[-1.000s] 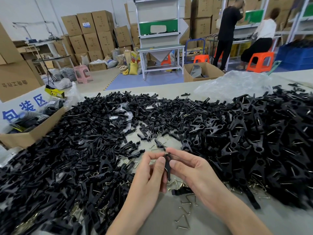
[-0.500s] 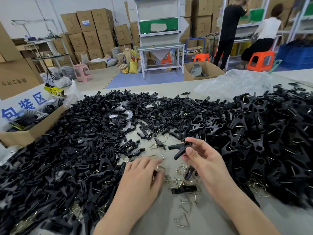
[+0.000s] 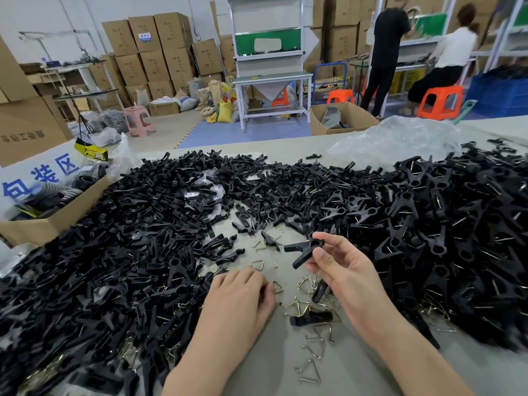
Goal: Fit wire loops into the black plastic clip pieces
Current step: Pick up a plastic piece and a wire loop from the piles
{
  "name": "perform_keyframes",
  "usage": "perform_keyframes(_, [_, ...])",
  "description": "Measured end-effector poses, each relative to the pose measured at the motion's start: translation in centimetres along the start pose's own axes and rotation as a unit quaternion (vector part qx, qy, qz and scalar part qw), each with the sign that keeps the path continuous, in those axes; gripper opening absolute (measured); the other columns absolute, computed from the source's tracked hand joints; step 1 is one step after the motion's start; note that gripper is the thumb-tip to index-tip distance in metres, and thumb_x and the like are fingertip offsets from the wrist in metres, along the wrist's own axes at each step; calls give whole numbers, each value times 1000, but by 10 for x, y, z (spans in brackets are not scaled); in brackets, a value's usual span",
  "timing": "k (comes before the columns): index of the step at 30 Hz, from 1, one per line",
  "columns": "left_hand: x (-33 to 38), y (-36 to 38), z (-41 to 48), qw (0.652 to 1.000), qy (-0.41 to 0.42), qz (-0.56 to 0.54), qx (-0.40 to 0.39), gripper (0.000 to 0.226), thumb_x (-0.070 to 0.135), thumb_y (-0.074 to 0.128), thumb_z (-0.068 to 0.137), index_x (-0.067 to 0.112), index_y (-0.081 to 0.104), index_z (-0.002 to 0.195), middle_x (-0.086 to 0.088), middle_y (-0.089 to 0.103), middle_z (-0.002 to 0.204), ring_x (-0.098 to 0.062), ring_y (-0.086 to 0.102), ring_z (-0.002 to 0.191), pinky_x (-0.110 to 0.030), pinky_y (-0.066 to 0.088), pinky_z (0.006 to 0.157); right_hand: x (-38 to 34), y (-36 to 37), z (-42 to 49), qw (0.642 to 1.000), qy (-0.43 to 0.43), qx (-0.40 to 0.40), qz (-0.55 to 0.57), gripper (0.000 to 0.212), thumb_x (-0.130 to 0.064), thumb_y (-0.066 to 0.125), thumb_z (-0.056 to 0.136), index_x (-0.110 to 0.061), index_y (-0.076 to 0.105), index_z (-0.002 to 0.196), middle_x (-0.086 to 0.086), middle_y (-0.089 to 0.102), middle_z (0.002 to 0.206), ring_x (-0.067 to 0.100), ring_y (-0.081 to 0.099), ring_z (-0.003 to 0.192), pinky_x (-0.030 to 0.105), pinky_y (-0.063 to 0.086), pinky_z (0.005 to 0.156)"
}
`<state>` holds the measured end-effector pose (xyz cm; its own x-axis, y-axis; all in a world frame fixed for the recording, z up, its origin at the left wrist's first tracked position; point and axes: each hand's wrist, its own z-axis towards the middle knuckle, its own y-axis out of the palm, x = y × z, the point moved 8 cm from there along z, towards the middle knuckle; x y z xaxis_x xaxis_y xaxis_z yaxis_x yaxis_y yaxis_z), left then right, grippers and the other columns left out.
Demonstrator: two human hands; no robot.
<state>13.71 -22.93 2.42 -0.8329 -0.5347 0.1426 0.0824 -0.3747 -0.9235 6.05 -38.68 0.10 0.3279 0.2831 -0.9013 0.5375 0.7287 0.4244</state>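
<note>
My right hand holds a black plastic clip between thumb and fingers, lifted a little above the table, its two legs pointing left. My left hand lies palm down on the table and its fingertips pinch a triangular wire loop. More wire loops lie scattered on the grey table between my hands. A loose black clip piece lies flat below my right hand.
Large heaps of black clip pieces cover the table at left and right. A cardboard box stands at the far left, a clear plastic bag at the back right. Two people work at benches far behind.
My hands have parted. The right hand lifted the clip up and to the right. The left hand dropped to the table onto the wire loops.
</note>
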Motion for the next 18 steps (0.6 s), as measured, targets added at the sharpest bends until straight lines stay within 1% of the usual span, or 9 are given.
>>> perform_keyframes(3, [-5, -4, 0, 999, -15, -13, 33, 26, 37, 46, 94, 23, 64, 81, 12, 63, 81, -15, 62, 78, -32, 49, 79, 0, 0, 0, 1000, 1, 2, -3, 22, -20, 71, 75, -28, 80, 94, -5, 72, 81, 13, 71, 82, 20, 58, 78])
perform_keyframes(5, [-7, -6, 0, 997, -24, -36, 58, 6, 26, 67, 87, 23, 64, 82, 14, 64, 81, -15, 62, 77, -29, 39, 80, 0, 1, 0, 1000, 2, 1, 1, 22, -19, 70, 75, -27, 80, 94, -6, 71, 80, 13, 71, 82, 21, 58, 77])
perform_keyframes(6, [-9, -7, 0, 997, -32, -46, 62, 7, 23, 71, 85, 24, 64, 84, 15, 64, 81, -14, 63, 78, -27, 35, 81, 0, 1, 0, 1000, 3, 1, 3, 22, -19, 70, 75, -26, 80, 94, -7, 71, 79, 13, 71, 81, 21, 58, 77])
perform_keyframes(9, [-14, -10, -1, 988, -67, -111, 87, 4, 28, 59, 93, 28, 62, 91, 19, 64, 91, -11, 58, 92, -23, 30, 90, -1, 1, -1, 1000, 5, 2, 3, 22, -17, 69, 77, -27, 80, 93, -8, 70, 78, 13, 71, 81, 21, 58, 77])
perform_keyframes(11, [-20, -17, -3, 967, -106, -195, 122, 12, 34, 48, 97, 32, 59, 93, 23, 60, 98, -2, 50, 105, -28, 32, 98, 0, 0, -1, 1000, 7, 3, -2, 21, -12, 68, 83, -25, 79, 95, -8, 70, 78, 13, 71, 81, 21, 58, 77])
perform_keyframes(13, [-23, -26, -5, 949, -127, -244, 155, 15, 38, 42, 99, 38, 56, 94, 29, 57, 102, 6, 42, 115, -33, 38, 98, 1, 0, -1, 1000, 11, 1, -5, 22, -8, 67, 87, -24, 79, 96, -8, 70, 77, 13, 71, 81, 22, 58, 78])
perform_keyframes(14, [-25, -28, -6, 944, -134, -257, 159, 17, 41, 39, 101, 40, 55, 94, 31, 56, 104, 6, 42, 115, -34, 42, 94, 2, 1, -1, 1000, 14, -1, -7, 22, -9, 68, 85, -25, 79, 95, -9, 69, 77, 13, 71, 81, 22, 58, 78])
perform_keyframes(16, [-25, -29, -7, 939, -143, -278, 148, 21, 49, 34, 101, 41, 52, 94, 30, 57, 101, -1, 51, 102, -31, 46, 82, 2, 2, -1, 1000, 21, -10, -11, 23, -17, 71, 78, -27, 79, 96, -10, 69, 78, 13, 72, 82, 23, 58, 80])
perform_keyframes(18, [-22, -27, -6, 931, -140, -309, 131, 20, 49, 37, 99, 40, 54, 94, 23, 62, 88, -9, 58, 77, -23, 45, 67, 4, 4, -2, 999, 27, -19, -8, 26, -21, 74, 74, -27, 79, 98, -7, 69, 83, 15, 73, 85, 25, 58, 83])
